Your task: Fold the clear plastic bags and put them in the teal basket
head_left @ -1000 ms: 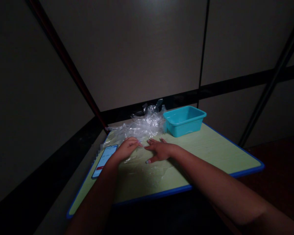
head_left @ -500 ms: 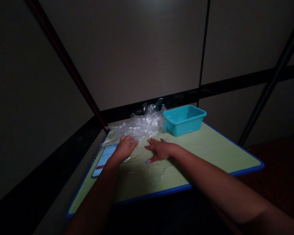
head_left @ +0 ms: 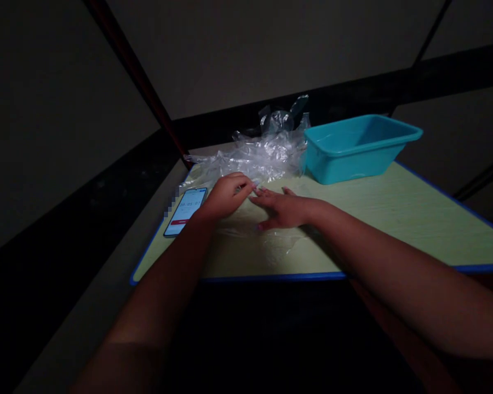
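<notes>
A thin, clear plastic bag (head_left: 271,246) lies spread flat on the table, its outline hard to make out in the dim light. My right hand (head_left: 282,209) rests on it palm down, fingers spread. Just left of it, my left hand (head_left: 229,194) is curled, thumb and fingertips pinched together on what looks like the bag's film. Its fingertips come close to or touch those of my right hand. Directly beyond both hands sits a heap of crumpled clear plastic bags (head_left: 267,153).
A turquoise plastic basin (head_left: 349,161) stands at the back right, beside the heap. To the left, near the table's edge, lies a phone (head_left: 184,213) with its screen lit. The pale table (head_left: 411,230) has a blue rim, with a panelled wall behind.
The view has tilted down and come closer, so things appear higher and larger. My left hand has gone from lying flat to a pinch beside my right fingertips. The right hand stays spread.
</notes>
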### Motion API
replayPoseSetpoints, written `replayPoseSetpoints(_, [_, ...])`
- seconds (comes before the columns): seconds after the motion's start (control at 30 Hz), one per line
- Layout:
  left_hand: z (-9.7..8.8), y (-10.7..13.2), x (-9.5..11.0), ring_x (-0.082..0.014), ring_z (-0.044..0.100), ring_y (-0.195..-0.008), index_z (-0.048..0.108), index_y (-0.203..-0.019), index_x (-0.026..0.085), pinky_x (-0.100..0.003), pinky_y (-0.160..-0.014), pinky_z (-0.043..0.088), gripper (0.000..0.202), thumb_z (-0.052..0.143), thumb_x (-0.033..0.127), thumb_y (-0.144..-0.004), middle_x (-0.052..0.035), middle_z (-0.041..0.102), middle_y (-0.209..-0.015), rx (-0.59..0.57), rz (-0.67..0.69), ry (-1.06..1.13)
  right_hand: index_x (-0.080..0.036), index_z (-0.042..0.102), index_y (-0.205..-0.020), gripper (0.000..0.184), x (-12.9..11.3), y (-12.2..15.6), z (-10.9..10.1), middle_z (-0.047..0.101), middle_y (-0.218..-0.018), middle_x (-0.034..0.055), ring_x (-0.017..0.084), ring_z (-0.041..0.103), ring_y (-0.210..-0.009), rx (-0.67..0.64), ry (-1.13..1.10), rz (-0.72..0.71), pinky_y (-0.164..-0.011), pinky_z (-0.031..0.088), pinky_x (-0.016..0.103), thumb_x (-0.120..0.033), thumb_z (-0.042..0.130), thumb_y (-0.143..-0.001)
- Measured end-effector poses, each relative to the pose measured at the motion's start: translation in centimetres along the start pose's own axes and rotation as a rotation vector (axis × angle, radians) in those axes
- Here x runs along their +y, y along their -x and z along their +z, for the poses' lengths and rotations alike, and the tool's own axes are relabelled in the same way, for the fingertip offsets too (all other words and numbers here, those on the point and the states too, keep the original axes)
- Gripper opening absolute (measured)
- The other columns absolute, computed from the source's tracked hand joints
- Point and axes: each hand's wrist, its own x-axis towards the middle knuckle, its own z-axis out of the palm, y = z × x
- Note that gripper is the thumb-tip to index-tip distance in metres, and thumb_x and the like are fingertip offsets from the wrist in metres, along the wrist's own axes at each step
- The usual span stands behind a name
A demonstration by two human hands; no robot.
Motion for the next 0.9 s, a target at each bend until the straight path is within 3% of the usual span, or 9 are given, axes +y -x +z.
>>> replayPoseSetpoints(0.13, [0.4,0.2,-0.1,-0.0134,0.051,-0.068,0.061,-0.076,0.014,-0.024,-0.064,0.036,0.033,0.041,0.038,-0.086,-0.0002,0.056,-0.07,-0.171,-0.039,0.031,-0.025,0.013,-0.145,0.093,0.4,-0.2,0.1,0.008,-0.152,0.008,0.034,0.001,-0.137,-0.008,0.0,0.002,-0.103,-0.007,0.061,-0.061,0.057,-0.071])
replayPoseSetpoints(0.37, [0.5,0.4,-1.0,-0.0141,0.049,-0.065,0.057,-0.072,0.016,-0.024,-0.059,0.033,0.034,0.042,0.045,-0.084,0.0005,0.055,-0.067,-0.239,-0.136,0.037,-0.026,0.014,-0.145,0.091,0.3,0.1,-0.2,0.005,-0.152,0.0076,0.032,0.0,-0.137,-0.023,0.019,0.038,-0.105,-0.003,0.059,-0.062,0.055,-0.073])
replayPoseSetpoints(0.5, [0.6,0.4,-1.5,-0.0144,0.047,-0.062,0.054,-0.068,0.017,-0.024,-0.057,0.031,0.035,0.043,0.047,-0.082,0.0006,0.054,-0.064,-0.196,-0.2,0.012,-0.024,0.013,-0.146,0.091,0.5,0.0,-0.5,0.002,-0.152,0.0095,0.031,0.002,-0.138,0.046,0.025,0.056,-0.105,0.001,0.059,-0.065,0.051,-0.074])
replayPoseSetpoints(0.63, [0.6,0.3,-2.0,-0.0146,0.046,-0.06,0.052,-0.065,0.018,-0.025,-0.054,0.029,0.033,0.043,0.045,-0.081,0.0005,0.052,-0.061,-0.058,-0.247,-0.016,-0.022,0.008,-0.146,0.09,0.9,-0.1,-0.4,0.001,-0.151,0.0096,0.031,0.003,-0.138,0.148,0.023,0.053,-0.105,0.001,0.059,-0.067,0.044,-0.077])
replayPoseSetpoints(0.77, [0.5,0.2,-2.1,-0.0149,0.046,-0.058,0.049,-0.062,0.019,-0.025,-0.053,0.029,0.033,0.041,0.045,-0.082,0.0008,0.051,-0.059,-0.021,-0.235,0.016,-0.026,0.016,-0.145,0.085,0.9,-0.2,-0.3,0.006,-0.151,0.0087,0.03,0.002,-0.138,0.027,0.073,0.029,-0.102,-0.006,0.062,-0.073,0.036,-0.077])
replayPoseSetpoints(0.9, [0.8,0.3,-2.1,-0.0158,0.048,-0.061,0.052,-0.065,0.019,-0.025,-0.056,0.031,0.033,0.042,0.047,-0.081,0.0004,0.054,-0.062,-0.119,-0.2,0.106,-0.034,0.023,-0.142,0.08,0.4,0.0,-0.5,0.001,-0.151,0.0091,0.029,-0.001,-0.138,-0.014,0.089,0.027,-0.101,-0.007,0.062,-0.075,0.038,-0.074])
